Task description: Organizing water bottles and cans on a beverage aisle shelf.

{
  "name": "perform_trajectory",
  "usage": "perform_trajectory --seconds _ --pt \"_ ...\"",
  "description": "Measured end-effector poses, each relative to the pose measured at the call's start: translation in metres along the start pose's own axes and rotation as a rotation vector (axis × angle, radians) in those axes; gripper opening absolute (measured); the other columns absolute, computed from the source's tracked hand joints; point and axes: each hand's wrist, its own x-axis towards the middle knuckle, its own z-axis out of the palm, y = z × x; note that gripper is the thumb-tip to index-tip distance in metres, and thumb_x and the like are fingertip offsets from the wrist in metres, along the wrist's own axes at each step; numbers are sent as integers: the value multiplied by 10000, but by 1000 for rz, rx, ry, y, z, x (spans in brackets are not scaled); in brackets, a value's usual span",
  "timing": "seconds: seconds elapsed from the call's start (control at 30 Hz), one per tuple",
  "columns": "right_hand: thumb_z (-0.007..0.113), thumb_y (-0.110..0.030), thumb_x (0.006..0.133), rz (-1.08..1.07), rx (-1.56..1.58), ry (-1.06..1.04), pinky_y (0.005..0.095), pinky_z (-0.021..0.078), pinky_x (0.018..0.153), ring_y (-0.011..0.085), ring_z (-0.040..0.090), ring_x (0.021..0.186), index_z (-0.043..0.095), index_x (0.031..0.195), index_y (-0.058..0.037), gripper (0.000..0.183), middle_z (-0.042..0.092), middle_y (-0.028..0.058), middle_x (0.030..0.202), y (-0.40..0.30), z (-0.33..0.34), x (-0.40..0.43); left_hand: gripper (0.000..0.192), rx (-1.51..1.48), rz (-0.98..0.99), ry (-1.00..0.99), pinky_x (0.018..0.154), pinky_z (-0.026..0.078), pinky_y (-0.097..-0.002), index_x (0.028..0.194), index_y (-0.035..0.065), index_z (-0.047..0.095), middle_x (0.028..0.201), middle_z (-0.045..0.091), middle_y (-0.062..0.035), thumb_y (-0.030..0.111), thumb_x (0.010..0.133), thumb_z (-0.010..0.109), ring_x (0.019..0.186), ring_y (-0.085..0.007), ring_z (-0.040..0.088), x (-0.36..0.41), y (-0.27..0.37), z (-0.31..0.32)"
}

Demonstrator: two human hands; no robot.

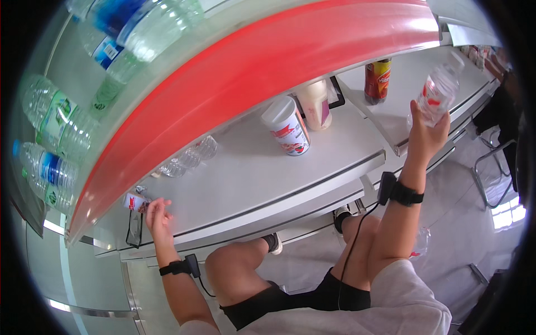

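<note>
My right hand (428, 134) is raised at the right, gripping the lower end of a clear plastic bottle (439, 93) with red marks on its label. The bottle leans, and its top is blurred. My left hand (158, 215) is over the left end of the white desk (234, 188), its fingers apart and nothing visible in them. Close behind those fingers lies a small white container with a red label (133, 202); whether they touch is unclear. A black-rimmed object (134, 228) lies below it. A white printed canister (289, 127) stands mid-desk.
Overhead curves a red panel (259, 75), with several plastic bottles (58, 117) behind it at the left. A cream bottle (317, 106) and a dark drink bottle (378, 81) stand farther back. Clear bottles (188, 159) lie under the panel. Another bottle (422, 243) is near floor level; a chair (481, 176) stands right.
</note>
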Motion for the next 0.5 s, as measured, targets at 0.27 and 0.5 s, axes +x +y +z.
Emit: perform_trajectory --seconds 0.27,0.5 --pt "723 -122 915 -36 828 95 347 548 857 236 652 984 488 1259 64 456 630 174 1134 -94 -25 -85 222 56 -33 -54 678 416 -221 1153 15 629 1067 701 -78 127 962 643 871 -80 590 -3 2 4" --pt "680 -300 921 -377 1092 -215 473 529 934 339 607 1074 378 1356 50 635 541 233 1264 -163 -33 -174 200 -8 -27 -108 690 419 -228 1129 46 641 1020 699 -38 152 960 653 957 -82 618 -2 -2 2"
